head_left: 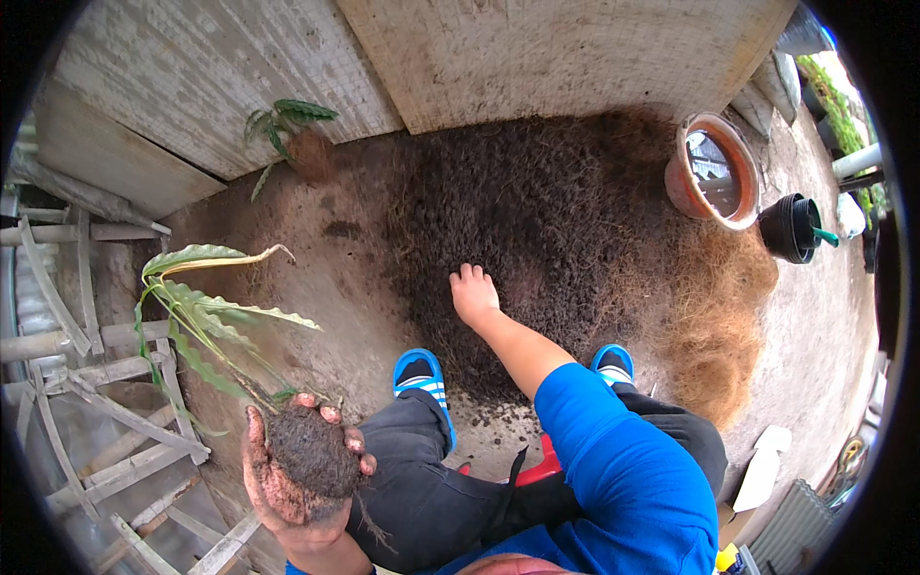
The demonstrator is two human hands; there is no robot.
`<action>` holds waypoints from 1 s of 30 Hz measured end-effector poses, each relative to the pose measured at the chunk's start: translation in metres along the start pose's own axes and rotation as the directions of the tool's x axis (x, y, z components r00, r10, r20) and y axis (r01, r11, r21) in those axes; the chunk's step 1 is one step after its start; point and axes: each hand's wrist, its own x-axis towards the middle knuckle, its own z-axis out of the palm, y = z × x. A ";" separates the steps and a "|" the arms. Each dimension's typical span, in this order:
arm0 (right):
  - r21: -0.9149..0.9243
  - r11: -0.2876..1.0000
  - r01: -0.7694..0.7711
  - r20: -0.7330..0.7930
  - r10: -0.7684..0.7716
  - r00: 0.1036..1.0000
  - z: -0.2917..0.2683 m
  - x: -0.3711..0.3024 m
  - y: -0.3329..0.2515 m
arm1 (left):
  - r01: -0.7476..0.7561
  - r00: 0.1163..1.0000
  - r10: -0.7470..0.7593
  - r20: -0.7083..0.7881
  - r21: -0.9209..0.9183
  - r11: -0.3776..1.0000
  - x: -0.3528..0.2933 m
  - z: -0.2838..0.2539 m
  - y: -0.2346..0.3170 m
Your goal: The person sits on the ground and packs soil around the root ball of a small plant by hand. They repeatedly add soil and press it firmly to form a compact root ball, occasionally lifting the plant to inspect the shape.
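Observation:
My left hand (278, 479), smeared with soil, is closed around the root ball (311, 450) of a leafy plant (206, 311). Its long wavy-edged leaves lean up and to the left, and one is partly brown and dried; thin roots dangle below the ball. Out in front, my right hand (473, 290) rests at the near left part of a wide heap of dark soil (537, 201). Its fingers curl down against the soil, so their tips are hidden, and whatever they may hold cannot be made out.
A second potted-looking plant with a brown fibre root ball (310, 156) stands by the boards (230, 67). Right of the soil are a bucket of water (682, 172), stacked black pots (788, 230) and tan fibre (719, 335). A wooden slat frame (125, 422) lies left; my blue sandals (422, 374) flank the heap's near edge.

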 end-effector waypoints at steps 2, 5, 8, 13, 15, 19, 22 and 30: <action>-0.003 0.999 0.034 -0.009 -0.034 0.999 0.001 -0.003 0.002 | -0.006 1.000 0.006 0.008 0.013 1.000 0.000 0.000 0.000; 0.047 0.998 0.050 -0.015 -0.050 0.999 -0.004 -0.004 0.006 | -0.015 0.999 0.015 0.029 0.014 1.000 -0.003 0.001 -0.001; 0.268 0.963 -0.032 0.002 0.033 0.999 -0.010 -0.003 0.019 | 0.003 0.998 -0.001 0.063 -0.023 1.000 -0.005 -0.001 -0.001; 0.877 0.070 -0.475 0.429 0.331 0.840 -0.054 -0.006 0.036 | 0.037 0.990 -0.028 0.140 -0.058 0.998 -0.006 -0.002 -0.005; 0.846 -0.322 -0.424 0.508 0.253 0.823 -0.076 -0.013 0.037 | 0.057 0.979 -0.044 0.200 -0.062 0.996 -0.006 -0.003 -0.007; 0.808 -0.483 -0.337 0.464 0.170 0.870 -0.132 -0.022 0.034 | 0.085 0.949 -0.051 0.312 -0.097 0.992 -0.004 -0.008 -0.009; 0.857 -0.449 -0.253 0.339 0.121 0.933 -0.172 -0.030 0.032 | 0.097 0.912 -0.050 0.408 -0.096 0.991 0.009 -0.011 -0.013; 0.958 -0.265 -0.112 0.148 0.121 0.981 -0.291 -0.093 0.005 | 0.125 0.927 -0.108 0.359 -0.025 0.992 0.026 0.008 -0.037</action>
